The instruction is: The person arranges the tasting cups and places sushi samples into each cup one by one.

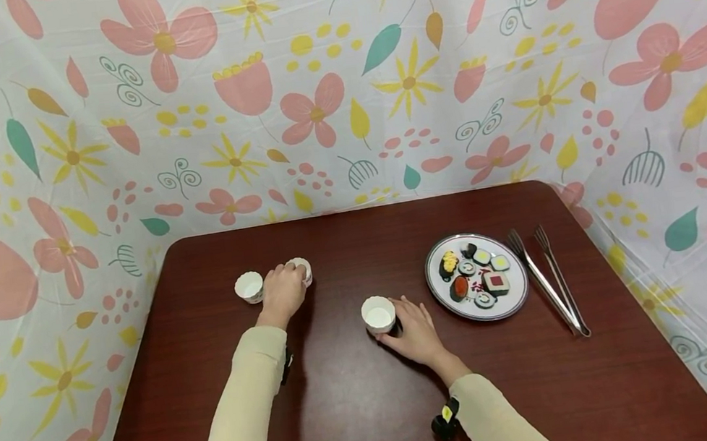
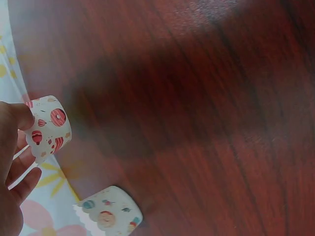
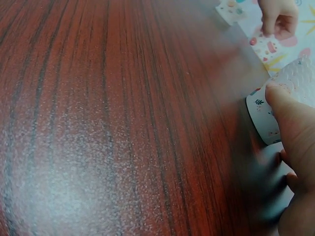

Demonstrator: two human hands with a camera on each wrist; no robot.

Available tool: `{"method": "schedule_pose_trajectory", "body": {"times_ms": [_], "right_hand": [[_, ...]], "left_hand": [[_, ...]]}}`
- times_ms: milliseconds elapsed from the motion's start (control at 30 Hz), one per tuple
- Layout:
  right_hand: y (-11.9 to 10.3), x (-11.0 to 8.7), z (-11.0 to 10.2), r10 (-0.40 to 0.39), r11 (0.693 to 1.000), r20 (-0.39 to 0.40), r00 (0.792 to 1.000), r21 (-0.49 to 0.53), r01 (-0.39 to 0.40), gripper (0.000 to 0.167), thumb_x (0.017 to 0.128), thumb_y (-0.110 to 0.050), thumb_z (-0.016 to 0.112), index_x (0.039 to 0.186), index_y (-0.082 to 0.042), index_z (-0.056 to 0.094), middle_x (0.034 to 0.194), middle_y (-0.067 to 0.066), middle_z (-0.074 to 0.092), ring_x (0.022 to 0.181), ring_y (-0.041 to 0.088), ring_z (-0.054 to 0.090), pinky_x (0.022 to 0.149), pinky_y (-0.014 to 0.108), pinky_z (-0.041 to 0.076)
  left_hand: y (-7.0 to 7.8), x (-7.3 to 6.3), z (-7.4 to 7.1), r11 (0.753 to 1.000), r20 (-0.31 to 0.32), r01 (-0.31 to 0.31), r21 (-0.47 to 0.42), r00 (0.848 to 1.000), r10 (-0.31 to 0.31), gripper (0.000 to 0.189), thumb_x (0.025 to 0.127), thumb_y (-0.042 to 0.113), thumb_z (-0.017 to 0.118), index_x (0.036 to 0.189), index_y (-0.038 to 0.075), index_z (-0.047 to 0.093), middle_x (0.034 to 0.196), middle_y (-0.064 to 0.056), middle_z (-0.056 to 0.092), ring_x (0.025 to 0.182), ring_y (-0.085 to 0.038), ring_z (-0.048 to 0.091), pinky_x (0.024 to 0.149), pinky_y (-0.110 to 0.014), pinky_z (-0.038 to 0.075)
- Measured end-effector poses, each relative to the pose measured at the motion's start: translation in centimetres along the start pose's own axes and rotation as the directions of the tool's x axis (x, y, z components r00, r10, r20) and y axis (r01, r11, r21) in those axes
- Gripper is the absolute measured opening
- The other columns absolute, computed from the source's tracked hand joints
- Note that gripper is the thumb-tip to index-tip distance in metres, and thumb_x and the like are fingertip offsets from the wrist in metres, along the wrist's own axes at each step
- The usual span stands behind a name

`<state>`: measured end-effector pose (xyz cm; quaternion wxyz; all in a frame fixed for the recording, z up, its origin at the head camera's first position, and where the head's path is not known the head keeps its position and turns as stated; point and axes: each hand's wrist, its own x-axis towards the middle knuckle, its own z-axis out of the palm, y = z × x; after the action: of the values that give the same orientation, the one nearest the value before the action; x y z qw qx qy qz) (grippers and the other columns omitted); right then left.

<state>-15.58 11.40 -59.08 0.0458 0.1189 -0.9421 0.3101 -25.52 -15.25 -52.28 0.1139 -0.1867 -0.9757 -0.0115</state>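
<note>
Near the table's far left, my left hand (image 1: 285, 295) pinches a white paper baking cup (image 2: 53, 123) with red and pink prints by its rim. The fingers partly cover that cup in the head view. To its left stands another paper baking cup (image 1: 249, 288), upright and apart; small coloured prints show on it in the left wrist view. At mid-table my right hand (image 1: 415, 331) holds a third baking cup (image 1: 379, 314), thumb (image 3: 281, 101) against its side. This cup stands upright, its white inside facing up.
Right of the right hand lies a round plate (image 1: 514, 306) with several sushi pieces (image 1: 495, 283). Metal tongs (image 1: 558, 292) rest beside it, spread apart. The brown table (image 1: 349, 410) meets a flower-printed cloth (image 1: 309, 58) behind and at both sides.
</note>
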Motion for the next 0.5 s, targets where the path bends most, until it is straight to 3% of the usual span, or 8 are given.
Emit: {"method": "schedule_pose_trajectory", "body": {"times_ms": [300,500], "right_hand": [[0.01,-0.02,0.19,-0.021,1.000,-0.030,0.999,0.006,0.021,0.073,0.070,-0.040,0.076,0.129,-0.007,0.050,0.130,0.013,0.052,0.128,0.035,0.039,0.103,0.061,0.021],[0.10,0.02,0.33,-0.031,0.999,-0.046,0.998,0.009,0.031,0.073,0.069,-0.041,0.076,0.129,-0.008,0.050,0.129,0.013,0.053,0.128,0.035,0.040,0.102,0.061,0.021]], "left_hand": [[0.00,-0.36,0.73,0.998,0.053,0.057,0.017,0.997,-0.058,0.009,0.080,0.011,0.065,0.089,0.010,0.065,0.087,-0.009,0.062,0.079,-0.028,0.057,0.071,-0.041,0.047],[0.01,-0.35,0.91,0.998,0.027,0.069,0.008,0.997,-0.069,0.008,0.080,0.008,0.064,0.087,0.008,0.066,0.086,-0.010,0.063,0.079,-0.029,0.058,0.072,-0.042,0.048]]}}
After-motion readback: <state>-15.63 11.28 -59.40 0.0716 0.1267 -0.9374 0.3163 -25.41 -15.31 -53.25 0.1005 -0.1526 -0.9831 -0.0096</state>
